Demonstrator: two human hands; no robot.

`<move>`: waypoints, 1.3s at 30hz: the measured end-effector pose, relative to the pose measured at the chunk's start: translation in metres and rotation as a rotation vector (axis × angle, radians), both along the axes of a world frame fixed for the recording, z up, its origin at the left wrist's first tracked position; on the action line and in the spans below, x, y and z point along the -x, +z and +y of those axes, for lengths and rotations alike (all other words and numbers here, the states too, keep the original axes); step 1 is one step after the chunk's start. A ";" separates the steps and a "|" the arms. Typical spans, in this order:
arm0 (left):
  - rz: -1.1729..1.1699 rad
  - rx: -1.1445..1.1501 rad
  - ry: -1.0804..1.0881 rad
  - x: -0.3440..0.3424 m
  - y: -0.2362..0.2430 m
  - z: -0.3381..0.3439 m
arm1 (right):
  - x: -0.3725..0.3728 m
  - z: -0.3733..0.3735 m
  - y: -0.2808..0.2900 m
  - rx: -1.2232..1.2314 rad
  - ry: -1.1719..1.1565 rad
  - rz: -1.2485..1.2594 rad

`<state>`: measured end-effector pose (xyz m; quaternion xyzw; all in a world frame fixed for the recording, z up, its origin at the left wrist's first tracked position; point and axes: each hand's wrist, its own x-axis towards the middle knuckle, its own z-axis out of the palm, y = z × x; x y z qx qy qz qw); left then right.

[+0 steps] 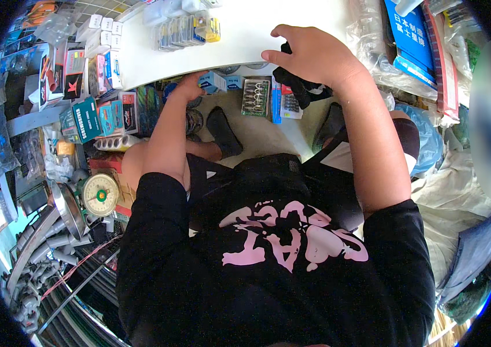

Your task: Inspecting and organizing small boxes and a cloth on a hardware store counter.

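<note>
Blue box (213, 82) sits just below the near edge of the white worktop (291, 20), toward its left corner, with a smaller box (234, 82) close on its right. The left hand (187, 88) is at the blue box's left end, its fingertips seeming to touch it; the fingers are partly hidden, so I cannot tell whether they grasp it.

The right hand (315, 56) is over the right part of the worktop's near edge, palm down. Its thumb and forefinger are parted, and black cloth (298, 87) shows in the gap and below the palm; whether the hidden fingers clasp the cloth, I cannot tell.

Below the same edge, between the two hands, are a card of metal parts (256, 97), a blue strip (276, 105) and a pale packet (290, 107).

On the worktop, toward its left side, stands a row of clear cases (180, 34) with a yellow box (213, 30) at its right end. White boxes (103, 36) are stacked beside the worktop's left edge, a teal box (80, 120) lies beyond its near left corner, and a dial scale (100, 195) is nearer the person. A blue panel (412, 46) leans by the right edge.
</note>
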<state>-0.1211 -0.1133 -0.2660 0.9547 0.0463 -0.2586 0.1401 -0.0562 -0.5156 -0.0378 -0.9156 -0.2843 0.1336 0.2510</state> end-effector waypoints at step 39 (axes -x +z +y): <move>-0.161 -0.208 -0.038 0.003 -0.008 -0.022 | 0.003 0.002 0.003 0.086 0.018 0.030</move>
